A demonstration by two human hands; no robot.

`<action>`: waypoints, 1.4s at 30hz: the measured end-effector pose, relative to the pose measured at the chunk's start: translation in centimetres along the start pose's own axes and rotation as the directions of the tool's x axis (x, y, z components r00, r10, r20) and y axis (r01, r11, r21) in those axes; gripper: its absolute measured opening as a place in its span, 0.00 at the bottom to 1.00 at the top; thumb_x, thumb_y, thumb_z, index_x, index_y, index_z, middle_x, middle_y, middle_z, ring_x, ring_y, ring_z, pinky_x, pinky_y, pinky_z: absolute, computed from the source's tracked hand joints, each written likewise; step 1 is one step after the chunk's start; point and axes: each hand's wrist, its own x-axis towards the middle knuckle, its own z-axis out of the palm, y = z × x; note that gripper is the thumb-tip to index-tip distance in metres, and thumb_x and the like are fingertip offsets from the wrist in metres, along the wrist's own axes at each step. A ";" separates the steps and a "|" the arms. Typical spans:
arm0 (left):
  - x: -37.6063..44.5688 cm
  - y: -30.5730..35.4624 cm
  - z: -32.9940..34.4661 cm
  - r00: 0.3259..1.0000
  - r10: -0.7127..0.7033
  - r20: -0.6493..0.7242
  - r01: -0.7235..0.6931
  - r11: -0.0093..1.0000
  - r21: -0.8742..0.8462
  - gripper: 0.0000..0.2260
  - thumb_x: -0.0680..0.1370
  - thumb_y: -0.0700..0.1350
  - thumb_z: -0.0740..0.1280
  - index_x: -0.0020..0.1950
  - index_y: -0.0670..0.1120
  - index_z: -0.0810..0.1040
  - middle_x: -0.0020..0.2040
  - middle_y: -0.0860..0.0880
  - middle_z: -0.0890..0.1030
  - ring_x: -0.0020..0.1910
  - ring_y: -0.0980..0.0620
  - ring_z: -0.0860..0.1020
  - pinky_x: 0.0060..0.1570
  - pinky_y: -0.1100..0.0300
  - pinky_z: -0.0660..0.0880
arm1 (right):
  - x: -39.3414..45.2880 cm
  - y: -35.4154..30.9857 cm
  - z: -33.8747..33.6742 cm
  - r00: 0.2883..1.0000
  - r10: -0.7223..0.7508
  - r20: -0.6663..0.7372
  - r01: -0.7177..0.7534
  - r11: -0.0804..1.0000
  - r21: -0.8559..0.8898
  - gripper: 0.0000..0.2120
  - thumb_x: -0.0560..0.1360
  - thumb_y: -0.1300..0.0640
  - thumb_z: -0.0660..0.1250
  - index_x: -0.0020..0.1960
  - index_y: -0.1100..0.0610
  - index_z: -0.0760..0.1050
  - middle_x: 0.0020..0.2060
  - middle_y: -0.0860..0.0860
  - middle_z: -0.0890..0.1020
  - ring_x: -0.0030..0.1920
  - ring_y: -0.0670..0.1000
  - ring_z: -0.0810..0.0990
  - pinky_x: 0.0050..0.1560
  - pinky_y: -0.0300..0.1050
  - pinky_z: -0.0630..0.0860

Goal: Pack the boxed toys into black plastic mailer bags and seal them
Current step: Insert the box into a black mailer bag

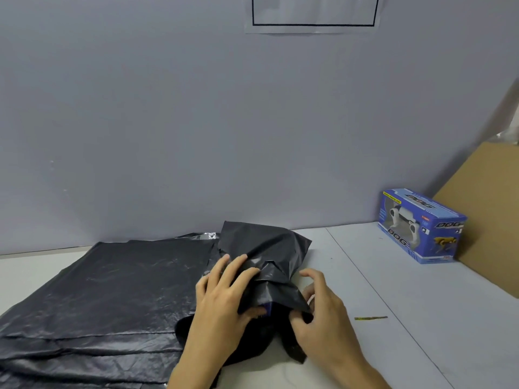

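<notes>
Head view: black mailer bag (264, 256) with a boxed toy inside, mid-table beside the stack of flat mailers (98, 293); thin, slippery film, best pinched at the open mouth; left hand (224, 293) gripping it, right hand (317, 313) pinching its flap; blue DOG toy box (421, 226) well apart

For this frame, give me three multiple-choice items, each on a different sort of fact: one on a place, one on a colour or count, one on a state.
1. Where does the blue toy box stand?
A. far right of the table, beside the cardboard sheet
B. on the stack of flat bags
C. in the person's lap

2. What colour is the thin strip lying on the table?
A. red
B. yellowish green
C. white

3. What state is the mailer bag under the hands in?
A. sealed flat
B. empty and folded
C. bulging, mouth open

Answers:
1 A: it stands by the wall next to the cardboard.
2 B: it lies right of the right hand.
3 C: the left hand and right hand hold the open end.
</notes>
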 end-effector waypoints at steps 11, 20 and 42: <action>2.2 1.7 0.4 0.976 -0.205 -0.078 0.211 0.975 0.073 0.26 0.61 0.38 0.78 0.59 0.49 0.80 0.57 0.51 0.80 0.53 0.44 0.76 0.47 0.51 0.71 | 0.2 -0.6 -0.3 0.985 -0.172 -0.016 0.173 0.980 0.101 0.14 0.72 0.64 0.72 0.42 0.47 0.72 0.35 0.45 0.78 0.34 0.48 0.76 0.32 0.38 0.75; 2.2 0.8 0.7 0.989 -0.116 -0.090 0.099 0.980 -0.172 0.28 0.65 0.26 0.68 0.62 0.46 0.78 0.64 0.52 0.75 0.64 0.49 0.71 0.59 0.53 0.75 | 1.3 1.4 -2.3 0.983 0.106 -0.152 -0.083 0.985 0.149 0.19 0.67 0.73 0.70 0.42 0.49 0.71 0.32 0.49 0.77 0.34 0.51 0.74 0.31 0.44 0.75; -4.2 -4.7 -2.7 0.960 -0.271 0.067 0.255 0.755 -0.604 0.28 0.69 0.22 0.60 0.47 0.57 0.75 0.43 0.53 0.72 0.31 0.55 0.66 0.34 0.67 0.65 | 1.6 3.2 -6.3 0.965 0.092 0.245 -0.159 0.950 0.269 0.21 0.69 0.79 0.63 0.35 0.53 0.80 0.37 0.54 0.80 0.35 0.49 0.78 0.40 0.41 0.72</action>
